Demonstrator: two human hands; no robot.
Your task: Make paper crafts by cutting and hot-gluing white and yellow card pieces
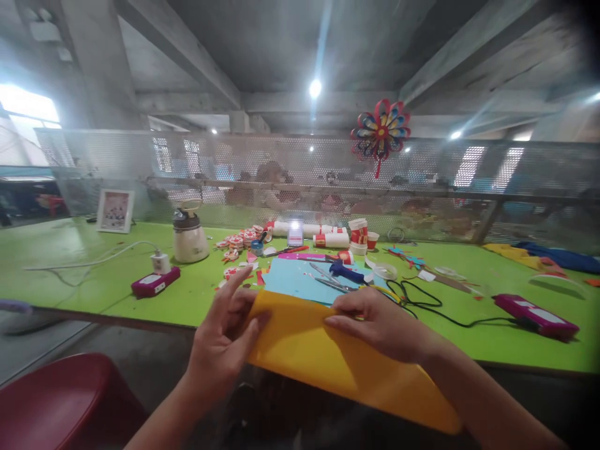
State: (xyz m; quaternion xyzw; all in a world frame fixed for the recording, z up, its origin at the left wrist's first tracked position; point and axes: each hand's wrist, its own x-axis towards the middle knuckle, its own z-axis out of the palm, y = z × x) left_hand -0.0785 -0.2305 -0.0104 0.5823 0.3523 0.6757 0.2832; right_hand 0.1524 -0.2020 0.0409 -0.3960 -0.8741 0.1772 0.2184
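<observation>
The yellow sheet [290, 340] is held in front of the person, at the near edge of the green table [454, 340], its lower part hanging below the tabletop and its far edge overlapping the light blue paper [285, 278] in view. The left hand [227, 340] pinches the sheet at its left end, thumb on the near face, fingers partly hidden behind, the index finger raised clear. The right hand [375, 322] is closed on the top edge toward the middle, thumb laid on the near face, fingertips curled at the rim; the rest of the sheet slants down to the right beneath that forearm. Just beyond the right hand, scissors [330, 282] and a blue glue gun [349, 272] lie on the blue paper. A black cord [464, 325] runs to a purple power strip [537, 315] on the right. Farther back stand a phone [295, 234] and stacked cups [359, 232], with a flask [190, 237] to the left.
</observation>
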